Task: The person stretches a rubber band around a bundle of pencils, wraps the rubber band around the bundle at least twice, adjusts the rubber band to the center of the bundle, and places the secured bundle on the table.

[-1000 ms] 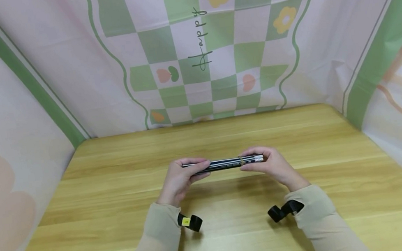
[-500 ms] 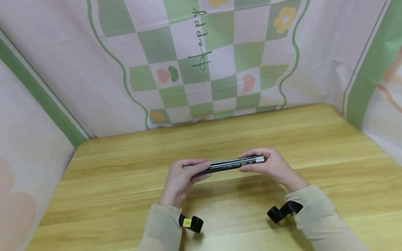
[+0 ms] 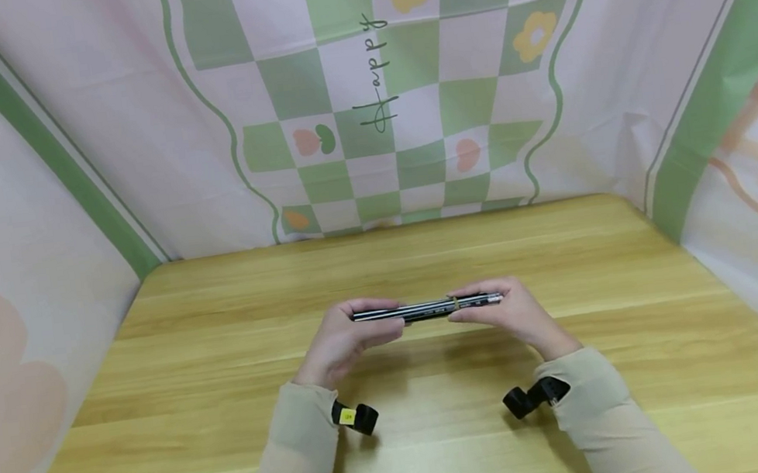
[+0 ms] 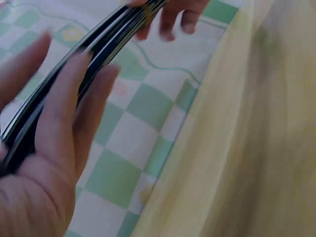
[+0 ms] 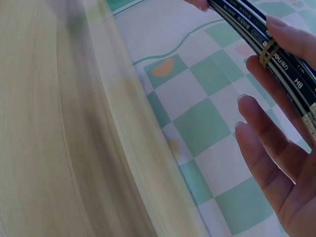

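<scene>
A bundle of dark, silver-striped pencils [image 3: 426, 310] is held level above the table by both hands. A tan rubber band [image 5: 268, 53] wraps it close to the metal-tipped end. My right hand [image 3: 517, 310] pinches that end between thumb and index finger around the band; its other fingers stand away from the pencils in the right wrist view. Around the opposite end is my left hand [image 3: 342, 342], with the bundle lying between its thumb and fingers. In the left wrist view the left fingers [image 4: 57, 113] are blurred and fairly straight along the pencils.
Beneath the hands is a wood-grain table [image 3: 403, 452]. Patterned cloth [image 3: 372, 175] with green checks hangs behind its far edge, and printed cloth walls stand at both sides. A black camera [image 3: 356, 417] sits on the left wrist, another camera [image 3: 534, 397] on the right.
My left thumb has come down off the top of the pencils to their near side, baring more of the left end. The right hand keeps its hold almost unmoved.
</scene>
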`<state>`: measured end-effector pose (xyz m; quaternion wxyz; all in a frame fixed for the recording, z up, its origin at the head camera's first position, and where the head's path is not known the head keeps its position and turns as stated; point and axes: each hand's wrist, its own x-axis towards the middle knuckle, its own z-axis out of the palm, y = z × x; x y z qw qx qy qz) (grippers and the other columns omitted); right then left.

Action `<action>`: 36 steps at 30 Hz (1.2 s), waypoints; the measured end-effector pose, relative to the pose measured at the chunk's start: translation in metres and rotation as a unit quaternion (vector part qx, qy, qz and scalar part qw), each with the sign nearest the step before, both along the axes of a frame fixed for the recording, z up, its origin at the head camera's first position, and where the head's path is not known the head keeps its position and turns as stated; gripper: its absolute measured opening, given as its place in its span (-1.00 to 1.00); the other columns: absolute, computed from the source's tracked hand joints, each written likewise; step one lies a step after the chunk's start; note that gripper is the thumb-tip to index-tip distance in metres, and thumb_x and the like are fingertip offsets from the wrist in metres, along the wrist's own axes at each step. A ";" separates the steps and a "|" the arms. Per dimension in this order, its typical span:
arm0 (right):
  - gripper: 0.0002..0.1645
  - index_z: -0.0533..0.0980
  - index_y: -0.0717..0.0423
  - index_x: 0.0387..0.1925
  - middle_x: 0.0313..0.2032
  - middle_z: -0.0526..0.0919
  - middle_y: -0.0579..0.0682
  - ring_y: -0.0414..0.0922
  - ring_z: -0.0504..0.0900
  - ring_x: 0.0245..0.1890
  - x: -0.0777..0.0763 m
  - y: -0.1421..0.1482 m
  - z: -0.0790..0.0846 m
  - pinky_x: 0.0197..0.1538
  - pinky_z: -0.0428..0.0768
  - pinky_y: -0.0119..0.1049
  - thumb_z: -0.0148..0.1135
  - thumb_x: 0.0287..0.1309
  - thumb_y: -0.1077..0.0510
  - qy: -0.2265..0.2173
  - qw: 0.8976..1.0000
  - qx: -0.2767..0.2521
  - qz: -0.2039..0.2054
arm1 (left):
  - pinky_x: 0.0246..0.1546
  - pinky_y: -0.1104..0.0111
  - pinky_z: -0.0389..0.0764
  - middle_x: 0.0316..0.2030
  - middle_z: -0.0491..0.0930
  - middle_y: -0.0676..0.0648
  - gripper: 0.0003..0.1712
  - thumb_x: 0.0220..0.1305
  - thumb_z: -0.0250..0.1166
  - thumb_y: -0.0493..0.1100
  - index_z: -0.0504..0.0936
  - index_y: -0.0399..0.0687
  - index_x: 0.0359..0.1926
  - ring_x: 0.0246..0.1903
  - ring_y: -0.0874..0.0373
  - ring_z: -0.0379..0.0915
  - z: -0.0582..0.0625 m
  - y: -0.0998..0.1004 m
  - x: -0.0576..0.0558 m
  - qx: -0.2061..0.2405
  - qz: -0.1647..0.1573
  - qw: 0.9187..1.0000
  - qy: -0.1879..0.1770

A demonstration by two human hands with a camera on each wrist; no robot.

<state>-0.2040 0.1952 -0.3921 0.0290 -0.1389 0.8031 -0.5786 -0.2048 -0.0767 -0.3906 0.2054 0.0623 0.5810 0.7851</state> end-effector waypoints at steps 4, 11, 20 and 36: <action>-0.53 0.65 0.33 -0.06 -0.13 0.77 -0.06 -0.21 0.69 -0.31 0.000 0.001 0.001 -0.26 0.74 -0.37 0.53 -0.04 0.22 0.006 1.000 -0.008 0.000 | 0.12 0.22 0.69 0.08 0.62 -0.35 -0.49 0.11 0.41 -0.45 0.56 -0.43 0.13 -0.09 0.00 0.71 0.002 -0.005 -0.001 -0.029 -0.026 0.999 0.018; -0.53 0.65 0.23 0.01 -0.01 0.70 0.16 -0.28 0.60 -0.38 0.001 0.006 0.007 -0.29 0.69 -0.34 0.50 0.04 0.14 -0.004 1.000 0.026 0.008 | 0.11 0.22 0.69 0.00 0.66 -0.32 -0.63 0.15 0.38 -0.44 0.62 -0.45 0.01 -0.14 0.00 0.73 0.004 -0.004 -0.002 -0.026 0.006 0.999 0.029; -0.62 0.72 0.08 -0.12 -0.07 0.72 0.08 -0.14 0.59 -0.19 0.002 0.003 0.009 -0.18 0.58 -0.40 0.55 -0.03 0.09 0.024 0.997 0.067 0.011 | 0.09 0.18 0.70 -0.05 0.71 -0.24 -0.62 0.11 0.42 -0.43 0.65 -0.44 -0.02 -0.14 -0.01 0.73 0.000 0.002 -0.001 -0.019 0.003 0.999 0.041; -0.61 0.74 0.07 -0.11 -0.14 0.76 0.06 -0.11 0.61 -0.22 0.004 -0.006 0.009 -0.22 0.60 -0.40 0.55 -0.03 0.05 0.060 0.992 0.106 0.027 | 0.07 0.19 0.71 -0.05 0.70 -0.29 -0.67 0.21 0.37 -0.39 0.62 -0.52 -0.02 -0.13 -0.02 0.72 -0.003 0.012 0.002 0.007 0.013 0.999 0.032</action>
